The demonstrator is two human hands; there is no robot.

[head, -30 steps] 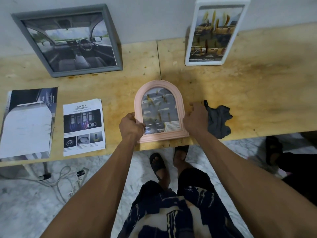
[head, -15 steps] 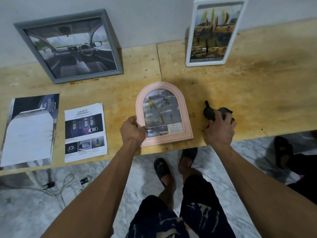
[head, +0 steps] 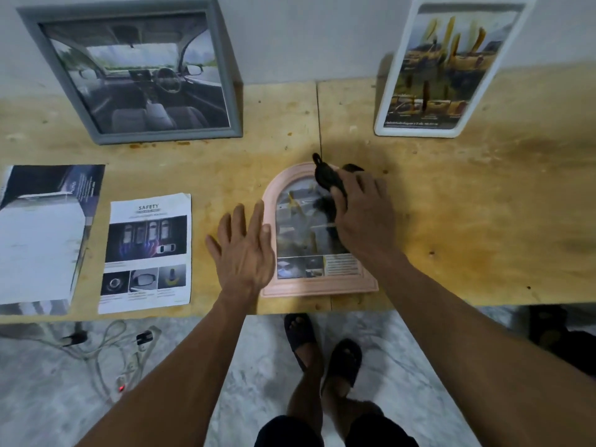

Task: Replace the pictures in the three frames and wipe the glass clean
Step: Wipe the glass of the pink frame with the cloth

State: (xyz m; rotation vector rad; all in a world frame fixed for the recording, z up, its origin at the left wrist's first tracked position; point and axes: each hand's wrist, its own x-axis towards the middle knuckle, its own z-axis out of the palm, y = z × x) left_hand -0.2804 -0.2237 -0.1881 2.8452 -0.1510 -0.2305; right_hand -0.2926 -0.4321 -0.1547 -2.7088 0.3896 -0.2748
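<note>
A pink arched frame (head: 317, 287) lies flat near the front edge of the wooden table (head: 467, 221), picture side up. My right hand (head: 362, 214) holds a dark cloth (head: 325, 175) against the upper right part of its glass. My left hand (head: 243, 250) lies flat with straight fingers on the table, its thumb side against the frame's left edge. A grey square frame (head: 29, 24) with a car-interior picture leans on the wall at the back left. A white frame (head: 385, 121) with a yellow picture leans at the back right.
Two loose printed sheets lie on the left of the table: a "SAFETY" page (head: 146, 253) and a larger white-and-dark page (head: 42, 237). Below the table edge are the marble floor, cables with a power strip (head: 129, 359) at the left, and my sandalled feet (head: 322, 346).
My right hand took up the dark cloth from the table on the right and brought it onto the pink frame's glass. My left hand let go of the frame's corner and flattened beside it.
</note>
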